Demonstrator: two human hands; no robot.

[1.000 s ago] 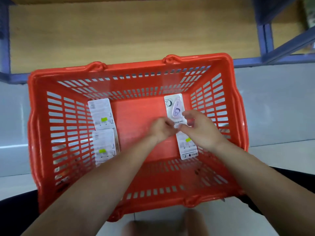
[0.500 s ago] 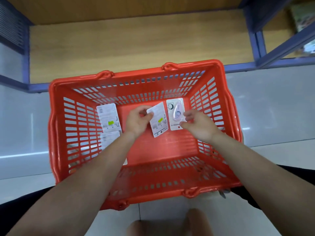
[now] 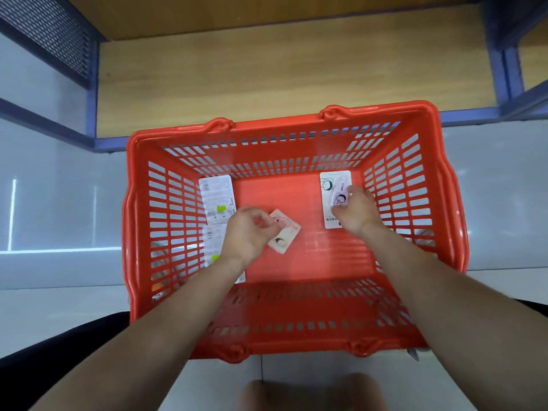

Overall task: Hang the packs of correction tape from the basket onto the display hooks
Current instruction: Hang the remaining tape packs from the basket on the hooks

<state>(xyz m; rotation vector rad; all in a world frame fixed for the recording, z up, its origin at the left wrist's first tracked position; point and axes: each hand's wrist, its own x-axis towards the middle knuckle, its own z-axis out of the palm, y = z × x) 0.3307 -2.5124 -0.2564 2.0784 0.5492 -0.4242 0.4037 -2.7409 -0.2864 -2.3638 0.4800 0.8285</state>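
both hands down in the red basket [image 3: 267, 129]. my left hand [image 3: 252, 232] pinches a tilted pack [image 3: 286, 232] of correction tape, face up, just right of its fingers. my right hand [image 3: 357, 216] curls over the right edge of a lilac pack [image 3: 332, 197] lying flat on the basket floor. two more, backs up, lie just left of my left hand: far pack [image 3: 218, 197], near pack [image 3: 212, 241].

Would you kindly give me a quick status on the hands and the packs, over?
Left hand grips tilted pack. Right hand pinches face-up pack. Two face-down packs along left wall of basket. Nothing in the way.
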